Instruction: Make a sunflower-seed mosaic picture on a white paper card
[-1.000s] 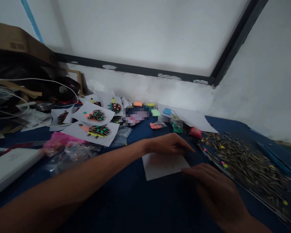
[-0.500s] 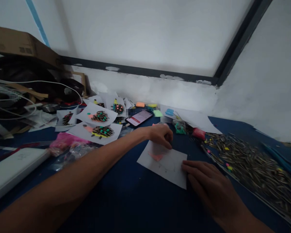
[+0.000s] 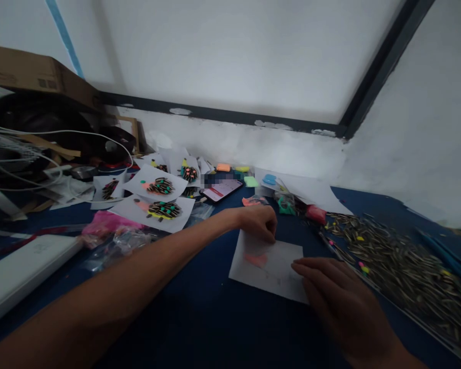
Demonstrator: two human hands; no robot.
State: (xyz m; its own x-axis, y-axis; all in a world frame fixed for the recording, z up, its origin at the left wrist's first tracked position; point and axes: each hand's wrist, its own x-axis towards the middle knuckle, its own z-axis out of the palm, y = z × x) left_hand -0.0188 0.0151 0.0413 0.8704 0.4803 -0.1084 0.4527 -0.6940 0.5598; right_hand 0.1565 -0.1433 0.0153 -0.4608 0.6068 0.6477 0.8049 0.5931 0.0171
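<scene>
A small white sheet of paper (image 3: 280,251) lies on the blue tabletop, bearing a faint pencil outline and a flat patch of orange clay (image 3: 256,259). My left hand (image 3: 259,221) reaches across to its far edge with the fingers curled closed; whatever they pinch is hidden. On the sheet's right edge rest the fingertips of my right hand (image 3: 338,292), stretched out and close together. Just beyond my left hand is a lump of orange clay in a wrapper (image 3: 253,201). A bag of green clay (image 3: 286,205) and a red packet (image 3: 315,214) lie to its right.
A heap of striped seeds (image 3: 399,261) spreads along the right. Several finished seed-and-clay hedgehog pictures (image 3: 163,210) lie at left, beside a phone (image 3: 223,189). A white box (image 3: 26,271), pink clay (image 3: 109,225) and cables (image 3: 61,130) occupy the left side.
The paper has shifted right and nearer and turned slightly, with both hands at its edges. The view has also shifted a little.
</scene>
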